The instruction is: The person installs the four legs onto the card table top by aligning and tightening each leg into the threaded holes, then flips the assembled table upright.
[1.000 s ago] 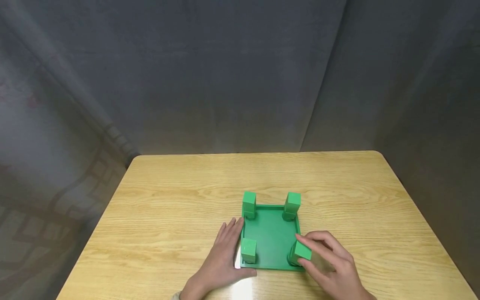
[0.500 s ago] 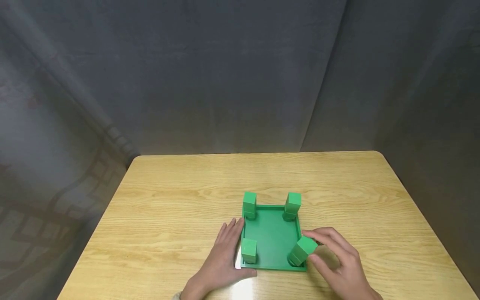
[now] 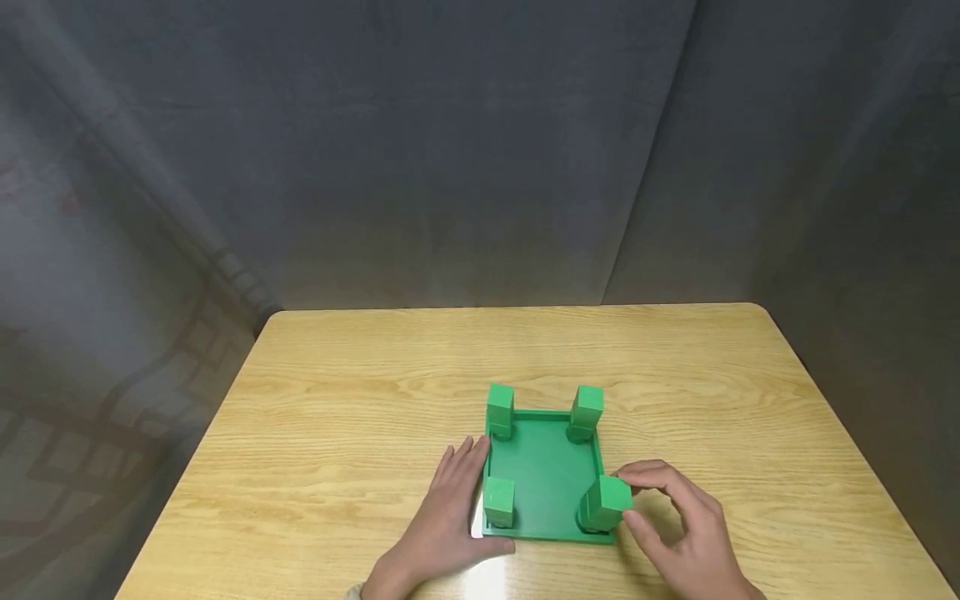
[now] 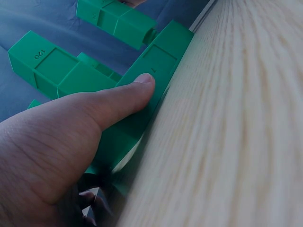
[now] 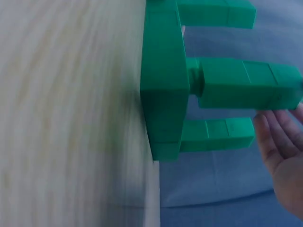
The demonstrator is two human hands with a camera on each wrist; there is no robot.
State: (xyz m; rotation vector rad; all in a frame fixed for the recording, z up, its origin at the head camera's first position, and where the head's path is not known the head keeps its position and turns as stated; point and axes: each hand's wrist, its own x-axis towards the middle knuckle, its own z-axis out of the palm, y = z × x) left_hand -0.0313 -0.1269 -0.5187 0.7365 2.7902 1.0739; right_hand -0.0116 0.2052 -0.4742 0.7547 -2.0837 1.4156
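A shallow green square tray [image 3: 543, 475] lies on the table with a green square post standing at each corner. My right hand [image 3: 686, 521] holds the top of the near-right post [image 3: 611, 500] between thumb and fingers. In the right wrist view this post [image 5: 251, 84] joins the tray [image 5: 163, 61] by a narrow round neck. My left hand [image 3: 448, 508] rests against the tray's near-left corner, fingers straight along its left side. Its thumb [image 4: 125, 97] presses the tray's front wall. Close by stands the near-left post [image 3: 498, 502], marked "120" in the left wrist view.
The far-left post [image 3: 500, 407] and far-right post [image 3: 587, 408] stand upright at the tray's back corners. A light wooden table [image 3: 337, 392] extends around the tray, up to a dark grey curtain [image 3: 450, 167] behind its far edge.
The near-right post has turned about its length and its top has shifted slightly right. My right hand has moved a little right and changed its hold. The left hand has stayed put.
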